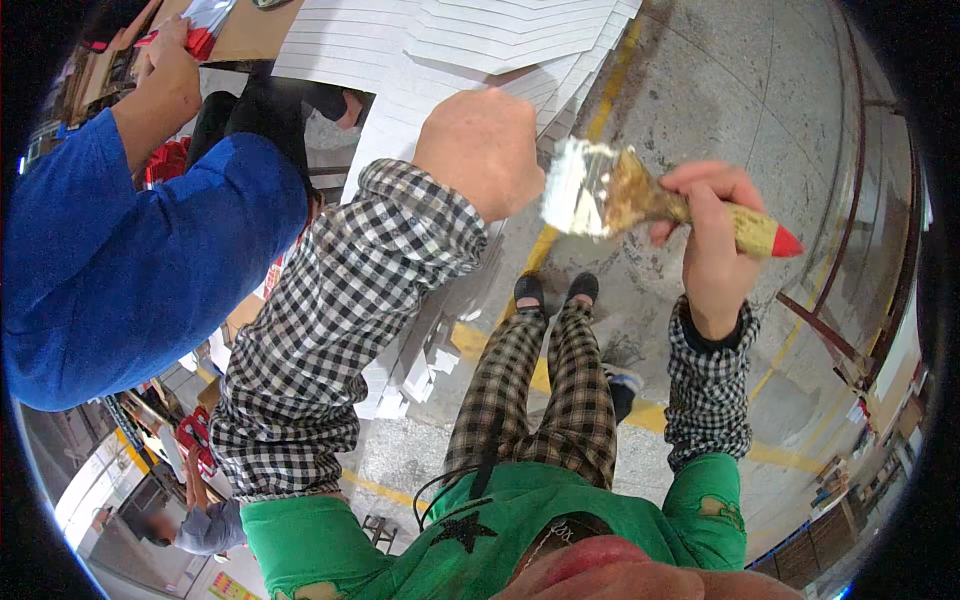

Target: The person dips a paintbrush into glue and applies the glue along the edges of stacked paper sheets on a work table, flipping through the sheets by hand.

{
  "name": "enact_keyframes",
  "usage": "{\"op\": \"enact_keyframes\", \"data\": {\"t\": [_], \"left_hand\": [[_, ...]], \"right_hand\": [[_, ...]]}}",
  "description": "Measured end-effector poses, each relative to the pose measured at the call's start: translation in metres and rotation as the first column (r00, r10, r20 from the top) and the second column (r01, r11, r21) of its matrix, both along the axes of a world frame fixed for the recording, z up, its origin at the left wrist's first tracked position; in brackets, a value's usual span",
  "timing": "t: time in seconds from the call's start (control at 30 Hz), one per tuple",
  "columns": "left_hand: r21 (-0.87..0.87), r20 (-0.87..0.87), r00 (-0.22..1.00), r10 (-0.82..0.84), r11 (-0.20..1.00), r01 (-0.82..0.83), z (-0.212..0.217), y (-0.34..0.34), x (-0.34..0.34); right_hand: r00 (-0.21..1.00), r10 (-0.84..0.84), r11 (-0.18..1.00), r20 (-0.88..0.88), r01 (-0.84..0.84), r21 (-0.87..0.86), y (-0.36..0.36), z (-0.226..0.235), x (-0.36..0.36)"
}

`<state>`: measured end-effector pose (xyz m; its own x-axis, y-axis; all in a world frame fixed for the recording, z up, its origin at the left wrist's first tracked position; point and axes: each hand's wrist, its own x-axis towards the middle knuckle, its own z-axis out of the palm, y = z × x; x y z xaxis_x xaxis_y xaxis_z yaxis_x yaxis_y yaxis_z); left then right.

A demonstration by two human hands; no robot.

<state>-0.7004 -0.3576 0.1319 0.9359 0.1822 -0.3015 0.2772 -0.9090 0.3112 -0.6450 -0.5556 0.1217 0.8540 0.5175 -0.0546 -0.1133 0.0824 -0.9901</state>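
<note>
My right hand [712, 235] grips a wide paintbrush [640, 200] by its yellow handle with a red tip; the bristles are caked with white paste and point left. My left hand [482, 150] is closed into a fist and rests on a fanned stack of white cardboard sheets [450, 40]. The brush bristles hang just right of that fist, at the stack's edge. Both my forearms wear black-and-white check sleeves.
A co-worker's arm in a blue sleeve [130, 250] reaches in from the left toward red and silver items [200, 30] on a brown board. The concrete floor [720, 90] carries yellow lines. My feet [555, 290] stand below. Metal frames [850, 250] line the right.
</note>
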Motion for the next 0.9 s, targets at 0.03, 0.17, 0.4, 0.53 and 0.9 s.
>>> {"op": "enact_keyframes", "data": {"t": [0.03,0.17,0.4,0.53,0.9], "left_hand": [[-0.004,-0.028,1.0,0.013,1.0,-0.013,-0.001,0.001,0.001],[0.014,0.006,1.0,0.017,1.0,-0.017,-0.003,0.0,0.0],[0.007,-0.007,0.999,0.052,0.999,-0.052,-0.003,-0.001,-0.006],[0.004,-0.024,0.999,0.044,0.999,-0.044,0.003,-0.004,-0.007],[0.067,-0.151,0.987,0.058,0.997,-0.048,-0.001,-0.005,0.003]], "right_hand": [[1.0,0.016,0.999,0.004,-0.015,-0.047,0.005,-0.001,0.002],[1.0,0.026,0.998,0.016,-0.026,-0.061,-0.002,0.002,0.003],[0.998,0.054,0.984,-0.037,-0.059,-0.167,0.002,0.005,-0.002],[0.995,-0.076,0.996,0.064,0.079,-0.034,0.008,0.011,0.003],[0.994,0.109,0.968,-0.019,-0.111,-0.226,0.005,-0.001,0.003]]}}
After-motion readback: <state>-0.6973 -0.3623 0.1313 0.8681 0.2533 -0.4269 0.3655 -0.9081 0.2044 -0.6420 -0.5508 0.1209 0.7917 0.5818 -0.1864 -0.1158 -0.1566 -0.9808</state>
